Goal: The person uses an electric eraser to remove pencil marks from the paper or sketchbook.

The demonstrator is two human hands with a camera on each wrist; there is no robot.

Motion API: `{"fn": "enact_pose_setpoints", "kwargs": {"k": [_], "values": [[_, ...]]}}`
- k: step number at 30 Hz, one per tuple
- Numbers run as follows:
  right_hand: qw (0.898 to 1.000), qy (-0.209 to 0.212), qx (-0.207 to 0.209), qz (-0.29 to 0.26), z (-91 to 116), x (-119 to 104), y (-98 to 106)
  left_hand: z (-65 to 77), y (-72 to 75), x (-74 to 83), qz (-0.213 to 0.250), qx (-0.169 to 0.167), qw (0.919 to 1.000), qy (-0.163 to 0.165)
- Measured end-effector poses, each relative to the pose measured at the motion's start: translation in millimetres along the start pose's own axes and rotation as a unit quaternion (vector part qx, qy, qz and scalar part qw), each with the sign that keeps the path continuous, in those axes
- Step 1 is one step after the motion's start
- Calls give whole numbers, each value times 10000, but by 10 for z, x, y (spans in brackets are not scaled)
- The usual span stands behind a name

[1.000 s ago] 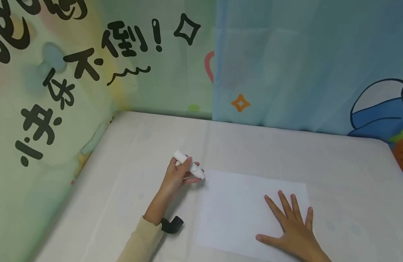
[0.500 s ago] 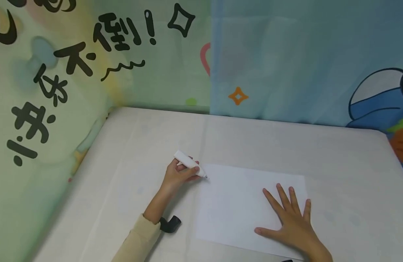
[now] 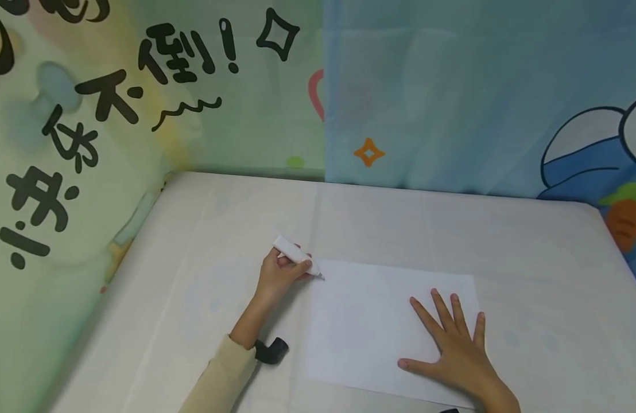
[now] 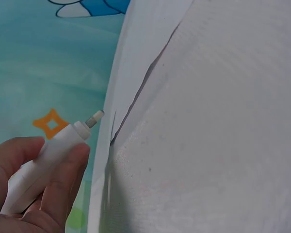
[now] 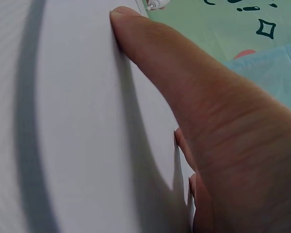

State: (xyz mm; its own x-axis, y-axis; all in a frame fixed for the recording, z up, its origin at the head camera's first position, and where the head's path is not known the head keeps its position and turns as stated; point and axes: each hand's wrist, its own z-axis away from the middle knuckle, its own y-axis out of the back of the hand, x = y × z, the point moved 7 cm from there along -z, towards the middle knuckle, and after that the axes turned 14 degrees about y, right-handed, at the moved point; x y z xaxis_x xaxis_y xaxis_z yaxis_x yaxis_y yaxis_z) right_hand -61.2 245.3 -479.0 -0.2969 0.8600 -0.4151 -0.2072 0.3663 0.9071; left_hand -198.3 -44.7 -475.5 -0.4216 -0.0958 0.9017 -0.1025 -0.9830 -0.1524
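Observation:
My left hand (image 3: 276, 278) grips a thick white pen-shaped tool, which looks like an electric eraser (image 3: 293, 251). In the left wrist view, the eraser (image 4: 53, 153) has a narrow collar and a short grey sleeve with a pale tip; thumb and fingers wrap its body. Its tip is right at the upper left corner of a blank white sheet of paper (image 3: 364, 327) on the table. Fingers spread wide, my right hand (image 3: 457, 353) rests flat on the paper's right part. The right wrist view shows that thumb (image 5: 160, 46) lying along the sheet.
A white cloth covers the table (image 3: 235, 218). Printed curtains, one green (image 3: 266, 126) and one blue (image 3: 452, 115), stand along its left and back edges. A black curved piece (image 3: 271, 351) sits at the left wrist.
The left thumb has slid along the eraser toward its tip, and the eraser now sits flatter in the grip. The right hand stays on the paper; the head view has shifted slightly.

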Motion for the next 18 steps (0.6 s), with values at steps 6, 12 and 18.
{"fn": "enact_pose_setpoints", "kwargs": {"k": [6, 12, 18], "values": [[10000, 15, 8, 78, 0, -1, -17, -2, 9, 3, -96, -44, 9999, -47], [9997, 144, 174, 68, 8, -1, -21, -12, -8, -1, -252, -51, 9996, -67], [9998, 141, 146, 51, -3, 7, -17, -20, -18, 7, -277, -58, 9996, -99]]}}
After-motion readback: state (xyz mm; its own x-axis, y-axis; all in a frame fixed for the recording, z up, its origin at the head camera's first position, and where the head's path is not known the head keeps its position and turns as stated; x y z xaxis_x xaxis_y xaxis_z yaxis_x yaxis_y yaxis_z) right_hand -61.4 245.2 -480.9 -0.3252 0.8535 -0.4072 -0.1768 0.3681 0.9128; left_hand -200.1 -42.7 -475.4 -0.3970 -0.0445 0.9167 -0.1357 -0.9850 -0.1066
